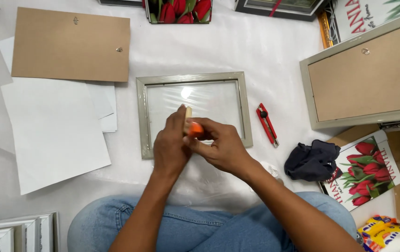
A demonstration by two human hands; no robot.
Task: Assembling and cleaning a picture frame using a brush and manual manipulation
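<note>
Here, a person in blue jeans sits cross-legged on a white-covered floor (265,51), both hands meeting over an empty grey-green rectangular picture frame with a glass pane (193,112). The left hand (171,145) and the right hand (218,144) together hold a small orange object with a pale wooden-looking tip (192,125), the right hand's grip pinching its orange end and the left hand's fingers closed against the pale end. What the object is cannot be told.

Just right of the frame lies a red utility knife (267,125), and near it a crumpled dark cloth (313,160) beside a red tulip print (367,173). Left of the frame lie white paper sheets (53,130) under a brown backing board (71,44). A larger frame lies face down (365,77) at the right.
</note>
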